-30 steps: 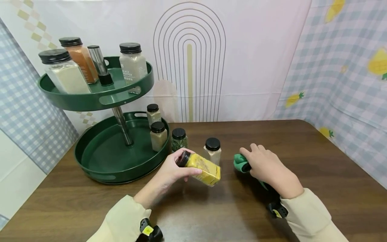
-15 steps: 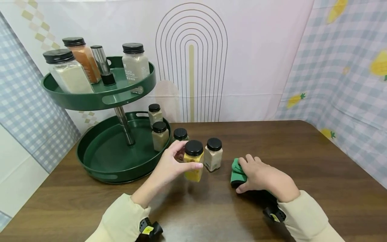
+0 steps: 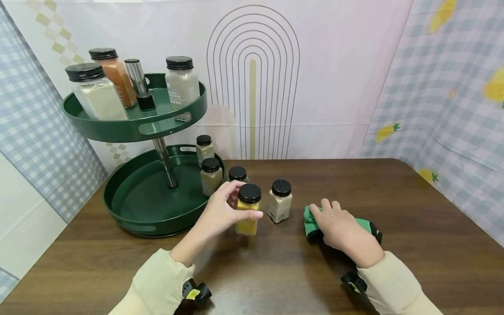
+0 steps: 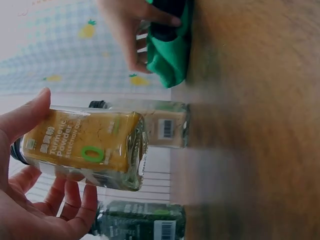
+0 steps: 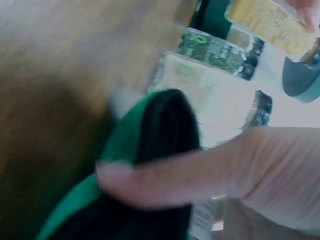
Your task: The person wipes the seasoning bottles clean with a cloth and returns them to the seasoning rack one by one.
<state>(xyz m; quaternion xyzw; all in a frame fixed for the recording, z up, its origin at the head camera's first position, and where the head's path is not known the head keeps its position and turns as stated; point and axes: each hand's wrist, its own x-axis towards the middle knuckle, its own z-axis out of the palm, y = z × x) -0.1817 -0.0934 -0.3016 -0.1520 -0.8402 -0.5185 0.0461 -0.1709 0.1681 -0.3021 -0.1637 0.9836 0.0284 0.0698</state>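
In my left hand I hold a square jar of turmeric powder upright by its upper part, thumb on one side and fingers on the other. Its base appears slightly above the table. My right hand grips a folded green cloth with a black side on the table; in the right wrist view the thumb lies across the cloth, and the other fingers are mostly hidden. Between the hands stands a small jar of pale powder. A jar of green herbs is partly hidden behind my left hand.
A green two-tier tray stands at the left. Its upper tier bears large jars, including black pepper and an orange one. Two small jars, a greenish-brown one among them, sit on the lower tier. A curtain hangs behind the table.
The turmeric jar has turned from tilted to upright and come down in front of the herb jar. My right hand has shifted on the cloth, which now shows spread out behind the hand.
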